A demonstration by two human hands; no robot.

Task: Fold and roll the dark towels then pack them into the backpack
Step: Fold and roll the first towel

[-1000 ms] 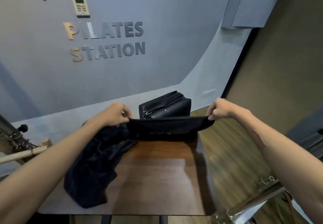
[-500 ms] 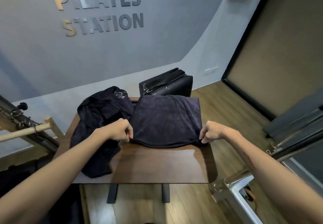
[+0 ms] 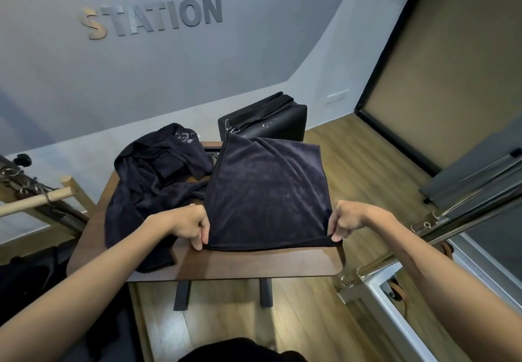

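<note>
Fingers [image 3: 201, 236] of both hands pinching towel [image 3: 268, 192] corners

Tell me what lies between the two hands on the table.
In the head view, the folded dark towel spans the whole stretch: the left hand pinches its near left corner, the right hand its near right corner.

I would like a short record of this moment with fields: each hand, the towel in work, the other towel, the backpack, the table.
left hand: pinches the near left corner of the folded towel
right hand: pinches the near right corner
folded towel: lies flat on the table, far edge against the backpack
other towel: crumpled heap on the table's left side
backpack: black, at the far edge
table: dark wood
</note>
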